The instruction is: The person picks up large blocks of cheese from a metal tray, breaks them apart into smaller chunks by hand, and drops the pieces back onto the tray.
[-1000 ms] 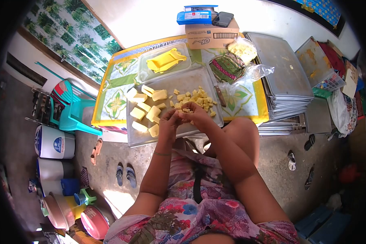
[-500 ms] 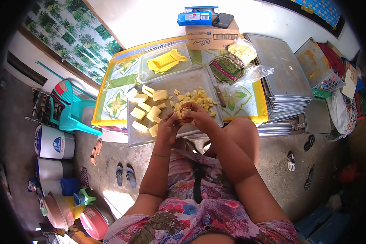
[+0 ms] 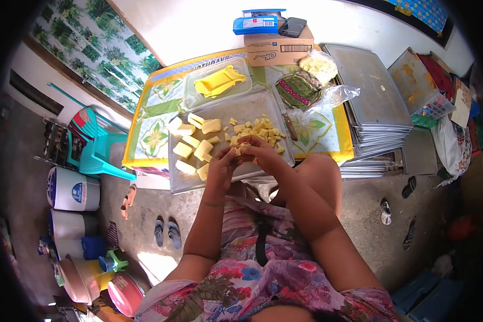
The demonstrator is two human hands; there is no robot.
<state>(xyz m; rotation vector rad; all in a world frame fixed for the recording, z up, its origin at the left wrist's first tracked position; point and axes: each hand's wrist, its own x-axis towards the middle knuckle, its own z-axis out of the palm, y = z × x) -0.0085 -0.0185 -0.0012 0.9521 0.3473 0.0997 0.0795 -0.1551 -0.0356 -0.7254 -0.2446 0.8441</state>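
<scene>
A teal chair (image 3: 99, 154) stood at the far left, beside the table (image 3: 154, 137) with its bright flower cover. The big gray tray (image 3: 246, 107) lay partly on the table and stuck out over its near edge, toward the person. A clear tub (image 3: 185, 97) sat just behind the tray, with a bent yellow thing (image 3: 220, 81) in it. Big yellow chunks (image 3: 203, 150) lay on the left part of the tray.

The left arm was bent at the elbow and pointed up, with a thin band (image 3: 213, 204) on the wrist. The left hand (image 3: 222, 162) was over the near part of the tray, with its fingers curled in toward the other hand. It was mostly closed, but one cannot tell if it had hold of anything.

The right arm came up from the lower right and slanted in to the left. The right hand (image 3: 256, 152) was tipped over to the left, close to the left fingertips. Its fingers were bent and nearly closed, pinching a small yellow bit (image 3: 243, 146) right between the two hands, above the tray.

Lots of little yellow cubes (image 3: 262, 127) were piled just past the right hand. A knife (image 3: 290, 126) lay by the tray's right side. Next came a green and pink cloth (image 3: 299, 90), a plastic bag (image 3: 319, 67) of pale yellow stuff, and a tall stack of metal trays (image 3: 367, 80).
</scene>
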